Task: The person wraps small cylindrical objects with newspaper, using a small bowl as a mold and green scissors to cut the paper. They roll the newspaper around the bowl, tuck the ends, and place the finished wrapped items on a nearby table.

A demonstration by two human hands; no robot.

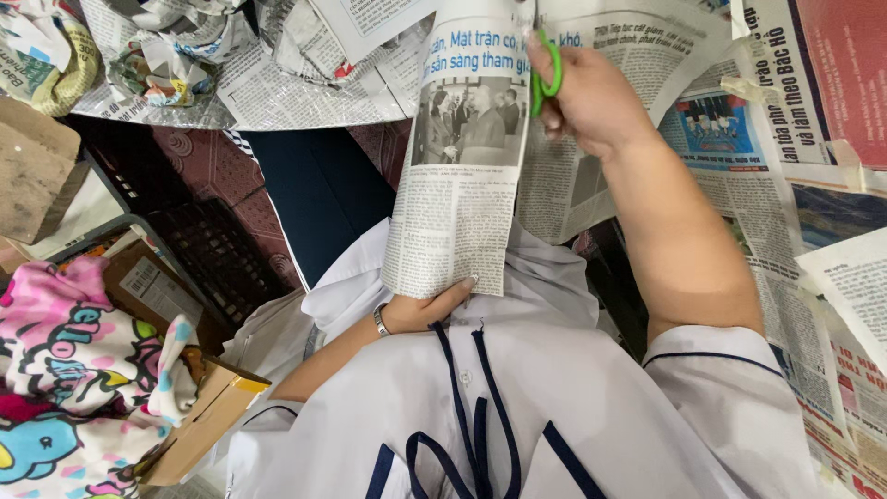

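Newspaper (pixel 459 176), a long folded strip with a photo and columns of print, stood upright over the person's lap, its lower edge pinched in the grip of the left hand (pixel 427 310), thumb across the front. A metal watch (pixel 380 321) sat on that wrist. The right hand (pixel 587 92) was clenched around green-handled scissors (pixel 545 69) at the strip's upper right edge; the blades were hidden. More newspaper sheets (pixel 785 176) lay spread around, crumpled ones (pixel 166 55) at upper left. A cardboard box (pixel 199 407) and colourful cloth (pixel 65 370) lay at lower left.
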